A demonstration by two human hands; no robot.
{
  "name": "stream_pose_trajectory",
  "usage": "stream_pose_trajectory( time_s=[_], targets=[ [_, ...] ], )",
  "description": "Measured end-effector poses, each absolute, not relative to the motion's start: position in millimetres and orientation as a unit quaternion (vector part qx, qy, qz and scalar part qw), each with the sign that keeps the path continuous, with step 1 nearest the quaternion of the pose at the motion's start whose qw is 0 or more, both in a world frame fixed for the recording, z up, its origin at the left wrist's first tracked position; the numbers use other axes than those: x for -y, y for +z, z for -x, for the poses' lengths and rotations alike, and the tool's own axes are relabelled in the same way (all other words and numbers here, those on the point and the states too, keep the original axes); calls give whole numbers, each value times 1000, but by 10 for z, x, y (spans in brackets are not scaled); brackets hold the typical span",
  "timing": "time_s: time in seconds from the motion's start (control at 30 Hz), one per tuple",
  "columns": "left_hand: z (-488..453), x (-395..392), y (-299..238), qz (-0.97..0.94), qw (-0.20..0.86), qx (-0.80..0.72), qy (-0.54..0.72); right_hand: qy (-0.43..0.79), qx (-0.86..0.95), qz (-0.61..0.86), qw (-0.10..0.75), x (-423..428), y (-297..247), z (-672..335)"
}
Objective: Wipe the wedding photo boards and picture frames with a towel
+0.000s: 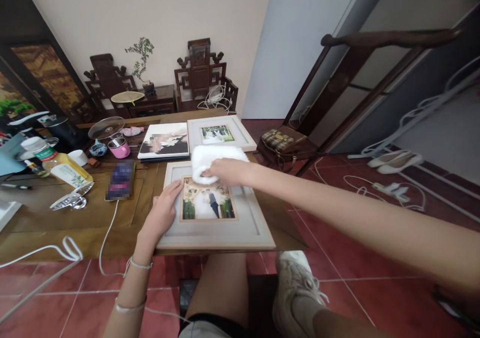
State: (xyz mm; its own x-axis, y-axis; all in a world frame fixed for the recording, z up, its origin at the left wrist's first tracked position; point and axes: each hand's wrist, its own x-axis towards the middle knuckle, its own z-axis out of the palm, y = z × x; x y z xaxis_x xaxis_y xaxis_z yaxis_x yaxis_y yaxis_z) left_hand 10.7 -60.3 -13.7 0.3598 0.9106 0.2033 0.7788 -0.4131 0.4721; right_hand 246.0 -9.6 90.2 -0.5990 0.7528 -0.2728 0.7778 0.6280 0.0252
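Observation:
A pale framed photo point(240, 230) lies flat at the near edge of the low wooden table point(60, 228). My left hand point(162, 214) rests on the frame's left border, fingers stretched flat. My right hand point(227, 170) is closed on a white fluffy cloth point(213, 157) and presses it against the frame's top edge, just above the picture. Behind it lie a second pale framed photo point(221, 132) and a photo album point(165, 140).
A phone point(120, 179) with a white cable, a pink cup point(119, 148), a yellow bottle point(63, 170) and other clutter sit on the table's left. Carved wooden chairs point(200, 75) stand at the back wall. A bag point(280, 140) and cables lie on the red tiles at right.

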Motion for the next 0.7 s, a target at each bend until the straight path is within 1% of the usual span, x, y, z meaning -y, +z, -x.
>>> stream_pose_trajectory(
  time_s=[0.2, 0.3, 0.43, 0.6, 0.7],
  targets=[
    [-110, 607, -153, -801, 163, -519, 250, -46, -862, -478, 161, 271, 878, -2913],
    [-111, 596, -135, -808, 158, -503, 264, -68, -865, -465, 174, 535, 904, -2911],
    [-117, 594, -115, -814, 153, -480, 288, -127, -871, -429, 203, 1068, 995, -2766],
    [-125, 611, -107, -811, 153, -475, 306, -194, -904, -361, 124, 1665, 968, -2568],
    [-114, 631, -82, -806, 144, -477, 320, -188, -915, -338, 114, 1710, 859, -2488]
  ],
)
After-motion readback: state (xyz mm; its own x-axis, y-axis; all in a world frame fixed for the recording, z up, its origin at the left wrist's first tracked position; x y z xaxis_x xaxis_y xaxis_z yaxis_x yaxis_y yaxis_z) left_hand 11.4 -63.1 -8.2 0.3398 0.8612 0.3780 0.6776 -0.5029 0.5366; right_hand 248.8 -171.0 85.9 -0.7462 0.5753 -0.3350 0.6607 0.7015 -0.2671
